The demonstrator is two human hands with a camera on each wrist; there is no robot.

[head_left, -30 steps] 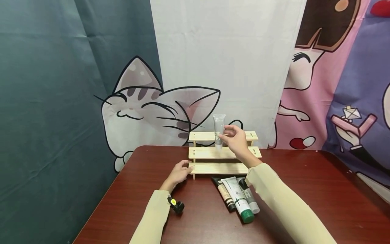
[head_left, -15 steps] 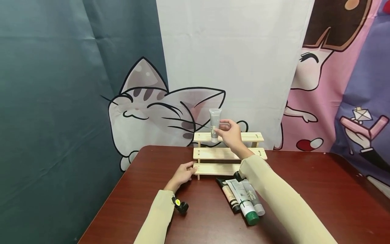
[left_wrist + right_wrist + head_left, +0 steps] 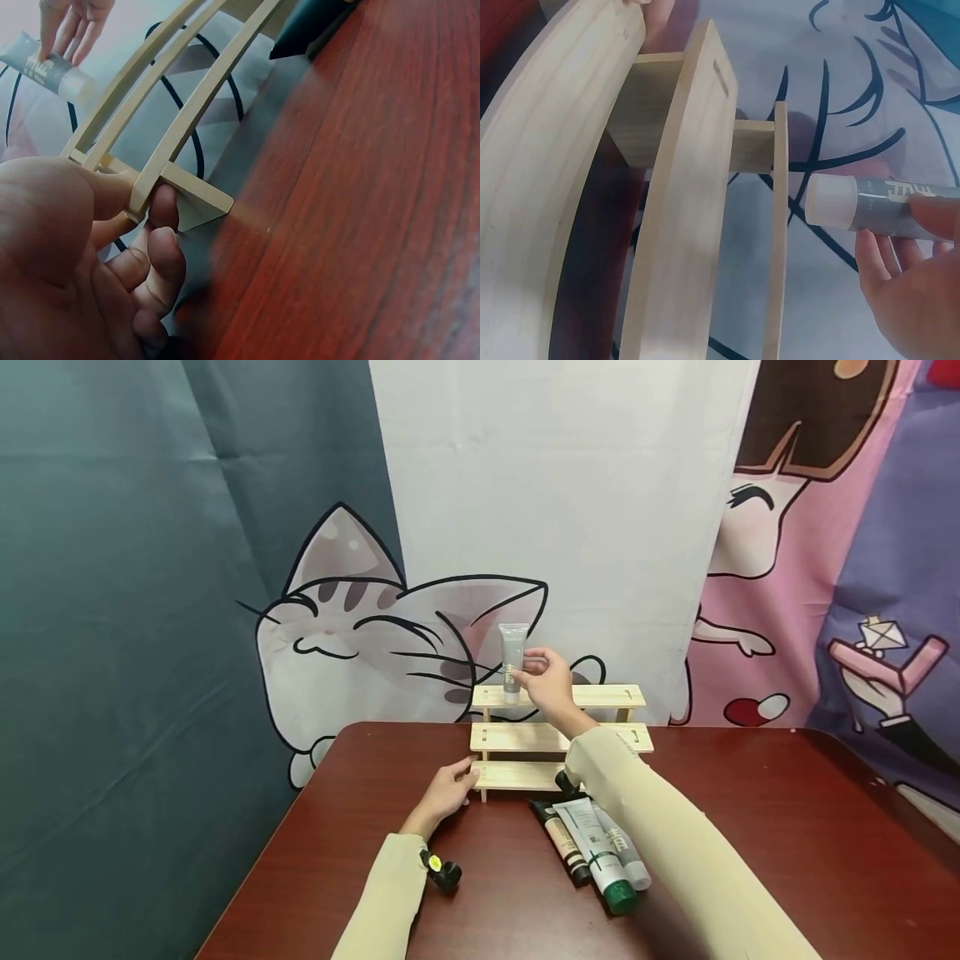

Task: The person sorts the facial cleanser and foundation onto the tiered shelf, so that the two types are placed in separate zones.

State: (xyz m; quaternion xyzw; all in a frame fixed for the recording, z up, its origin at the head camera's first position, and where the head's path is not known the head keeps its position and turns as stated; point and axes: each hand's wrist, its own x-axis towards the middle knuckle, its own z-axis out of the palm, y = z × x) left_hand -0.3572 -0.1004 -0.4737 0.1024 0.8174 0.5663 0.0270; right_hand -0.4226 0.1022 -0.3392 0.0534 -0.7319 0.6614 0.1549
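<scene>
My right hand [image 3: 551, 683] pinches a grey squeeze tube [image 3: 513, 652], held upright with its pale cap down. It is at the left part of the top tier of a three-tier wooden display rack [image 3: 525, 737]. In the right wrist view a gap shows between the tube's cap [image 3: 831, 201] and the top board [image 3: 778, 225]. Down at the rack's lower left corner, my left hand [image 3: 446, 792] grips the end of the bottom board; the left wrist view has its thumb and fingers around the wood [image 3: 184, 124].
Three tubes lie side by side on the red-brown table [image 3: 510, 902] before the rack: a black and beige one [image 3: 564, 842], a white one with a green cap [image 3: 588, 839] and a grey one [image 3: 622, 845]. A printed curtain [image 3: 570, 527] hangs behind the table.
My right hand has lifted the tube from about the middle tier to top-tier height and shifted it left. The left hand keeps its grip on the rack.
</scene>
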